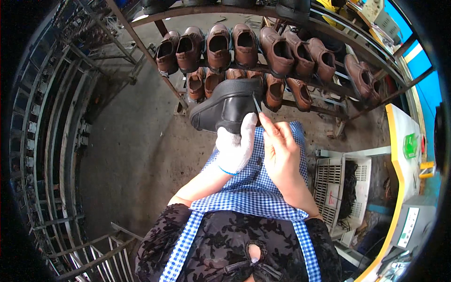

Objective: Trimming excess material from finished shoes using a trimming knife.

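A black leather shoe (pixel 211 112) is held up in front of me, tipped so that its thick sole faces away and upward. My left hand (pixel 236 148), in a white knit glove with a blue cuff edge, grips it from below, with the thumb along its side. Bare and closed, my right hand (pixel 283 149) pinches a thin pointed metal blade (pixel 257 104). The blade's tip meets the shoe near the seam between upper and sole. Its handle is hidden inside my fingers.
Beyond the shoe stands a metal rack (pixel 171 94) with rows of brown shoes (pixel 244 49). At right are a white plastic crate (pixel 329 181) holding dark strands and a yellow-edged white table (pixel 399 136). Metal rails (pixel 56 141) run along the left. A blue checked apron (pixel 249 197) covers my lap.
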Demonstrator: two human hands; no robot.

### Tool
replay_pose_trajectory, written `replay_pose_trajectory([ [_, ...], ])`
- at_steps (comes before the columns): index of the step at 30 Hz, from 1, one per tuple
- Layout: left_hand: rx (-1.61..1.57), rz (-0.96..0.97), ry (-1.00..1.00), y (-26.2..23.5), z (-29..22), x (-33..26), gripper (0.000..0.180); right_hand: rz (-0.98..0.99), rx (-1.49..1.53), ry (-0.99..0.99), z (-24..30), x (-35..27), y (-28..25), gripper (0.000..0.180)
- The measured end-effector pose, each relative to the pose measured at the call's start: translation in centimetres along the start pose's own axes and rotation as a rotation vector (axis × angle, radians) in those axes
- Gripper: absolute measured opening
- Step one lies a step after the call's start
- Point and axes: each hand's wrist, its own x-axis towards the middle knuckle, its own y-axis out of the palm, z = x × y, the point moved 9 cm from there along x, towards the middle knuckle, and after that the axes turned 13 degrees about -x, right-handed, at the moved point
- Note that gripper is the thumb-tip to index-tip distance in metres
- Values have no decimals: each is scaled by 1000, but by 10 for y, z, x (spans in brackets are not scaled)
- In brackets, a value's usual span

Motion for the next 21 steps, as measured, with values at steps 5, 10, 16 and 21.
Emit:
replay_pose_trajectory([
  [5, 32, 41, 91, 6, -2, 2, 20, -48, -23, 7, 1, -1, 3, 47],
  [10, 155, 52, 206, 3, -7, 0, 19, 6, 56, 29, -1, 0, 4, 45],
  [16, 293, 252, 472, 24, -32, -22, 28, 9, 161, 27, -33, 40, -3, 39],
  [21, -71, 316, -167, 9, 6, -10, 30, 126, 537, 261, -86, 28, 14, 40],
])
